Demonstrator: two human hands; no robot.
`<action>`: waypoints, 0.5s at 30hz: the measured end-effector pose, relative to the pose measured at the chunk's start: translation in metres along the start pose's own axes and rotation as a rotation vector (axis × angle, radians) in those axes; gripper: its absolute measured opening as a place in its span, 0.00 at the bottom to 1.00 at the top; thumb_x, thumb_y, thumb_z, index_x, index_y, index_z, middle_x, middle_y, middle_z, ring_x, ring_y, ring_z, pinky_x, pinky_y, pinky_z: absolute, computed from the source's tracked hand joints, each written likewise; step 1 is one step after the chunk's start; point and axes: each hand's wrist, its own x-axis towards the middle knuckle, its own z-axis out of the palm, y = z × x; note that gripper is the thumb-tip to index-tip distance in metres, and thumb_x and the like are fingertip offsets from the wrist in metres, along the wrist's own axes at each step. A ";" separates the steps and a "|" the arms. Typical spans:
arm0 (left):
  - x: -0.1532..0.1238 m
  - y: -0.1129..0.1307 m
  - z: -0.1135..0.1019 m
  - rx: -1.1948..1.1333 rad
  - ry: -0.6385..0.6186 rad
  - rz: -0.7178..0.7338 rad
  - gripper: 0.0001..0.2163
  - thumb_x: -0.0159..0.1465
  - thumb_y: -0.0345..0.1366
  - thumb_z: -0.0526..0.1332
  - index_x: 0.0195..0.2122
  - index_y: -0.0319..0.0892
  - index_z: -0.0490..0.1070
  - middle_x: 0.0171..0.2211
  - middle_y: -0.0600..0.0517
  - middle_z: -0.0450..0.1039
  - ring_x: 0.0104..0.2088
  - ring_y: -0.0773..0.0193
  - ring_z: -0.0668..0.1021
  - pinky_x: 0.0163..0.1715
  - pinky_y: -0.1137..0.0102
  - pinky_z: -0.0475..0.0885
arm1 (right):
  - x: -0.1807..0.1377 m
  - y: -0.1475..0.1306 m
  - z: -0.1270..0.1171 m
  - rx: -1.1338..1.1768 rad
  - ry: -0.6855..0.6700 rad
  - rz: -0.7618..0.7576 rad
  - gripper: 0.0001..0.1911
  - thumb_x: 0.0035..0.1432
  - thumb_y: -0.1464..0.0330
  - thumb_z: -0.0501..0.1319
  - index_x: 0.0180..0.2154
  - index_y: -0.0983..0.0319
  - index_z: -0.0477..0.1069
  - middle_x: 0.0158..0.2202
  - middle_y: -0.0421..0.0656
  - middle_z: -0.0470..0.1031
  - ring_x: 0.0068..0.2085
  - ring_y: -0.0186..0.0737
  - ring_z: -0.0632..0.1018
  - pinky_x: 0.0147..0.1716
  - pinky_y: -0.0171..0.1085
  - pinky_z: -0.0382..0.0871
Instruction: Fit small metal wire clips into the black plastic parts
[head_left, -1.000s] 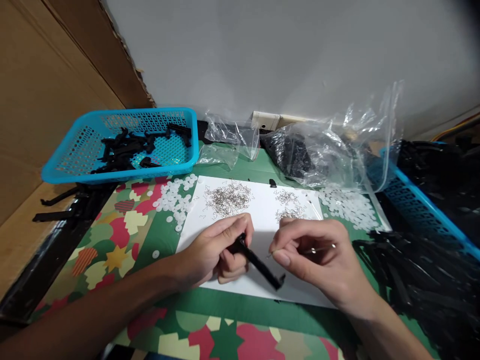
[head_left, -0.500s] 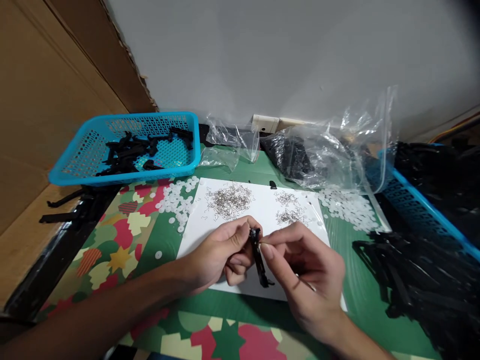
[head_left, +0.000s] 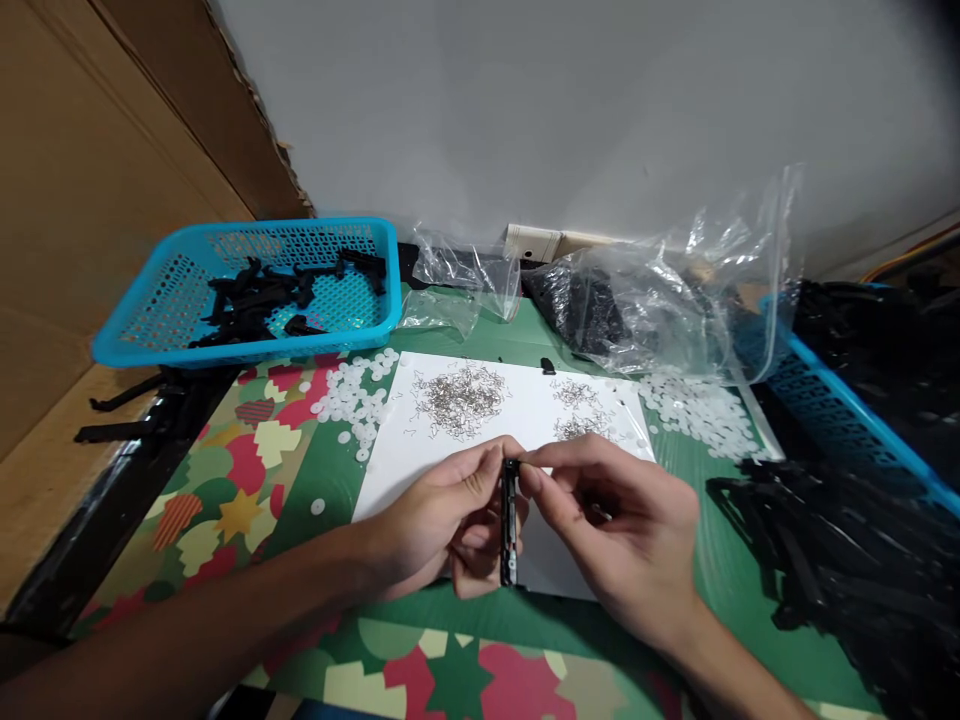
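A slim black plastic part (head_left: 509,525) stands nearly upright above the white sheet (head_left: 390,450), its long channelled side turned to me. My left hand (head_left: 457,510) grips it from the left, fingers curled behind it. At its upper end, the thumb and forefinger of my right hand (head_left: 615,520) are pinched together against the part; whatever lies between those fingertips is too small to make out. On the sheet beyond my hands are a larger heap of tiny bent metal springs (head_left: 461,400) and a smaller heap of similar springs (head_left: 576,395).
White plastic discs (head_left: 352,400) lie left of the sheet, more discs (head_left: 701,415) right of it. A blue basket (head_left: 247,355) with black parts stands back left. Clear plastic bags (head_left: 660,310) lie behind; black parts (head_left: 810,570) and another blue basket (head_left: 862,420) are at right.
The black part has turned from a slant to nearly upright, showing its channelled side. My right fingertips have moved up to its top end. A thin metal piece seen in my right palm is now hidden.
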 end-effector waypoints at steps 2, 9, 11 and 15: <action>0.001 -0.001 0.000 -0.010 -0.011 0.009 0.14 0.75 0.52 0.60 0.46 0.45 0.67 0.23 0.60 0.57 0.19 0.74 0.54 0.21 0.81 0.55 | 0.001 -0.001 -0.001 0.037 0.001 0.038 0.03 0.67 0.68 0.67 0.38 0.59 0.79 0.22 0.35 0.69 0.21 0.30 0.67 0.19 0.31 0.61; 0.001 0.000 0.006 -0.039 -0.039 0.040 0.13 0.76 0.50 0.59 0.46 0.45 0.66 0.21 0.62 0.55 0.18 0.75 0.51 0.21 0.81 0.56 | 0.004 0.001 -0.005 0.086 -0.074 0.028 0.04 0.67 0.70 0.67 0.36 0.59 0.78 0.26 0.37 0.71 0.25 0.32 0.69 0.22 0.33 0.62; 0.001 0.000 0.007 -0.051 -0.043 0.032 0.13 0.76 0.49 0.60 0.48 0.45 0.67 0.22 0.62 0.55 0.19 0.75 0.51 0.21 0.81 0.56 | 0.005 0.002 -0.006 0.111 -0.075 0.020 0.03 0.67 0.70 0.68 0.37 0.58 0.78 0.27 0.38 0.72 0.27 0.33 0.71 0.24 0.34 0.63; -0.001 0.000 0.006 -0.034 -0.039 0.010 0.14 0.76 0.50 0.60 0.48 0.44 0.68 0.25 0.60 0.56 0.20 0.75 0.51 0.21 0.82 0.54 | 0.006 0.002 -0.007 0.060 -0.107 -0.007 0.04 0.66 0.71 0.67 0.36 0.59 0.79 0.28 0.39 0.71 0.28 0.35 0.70 0.25 0.35 0.63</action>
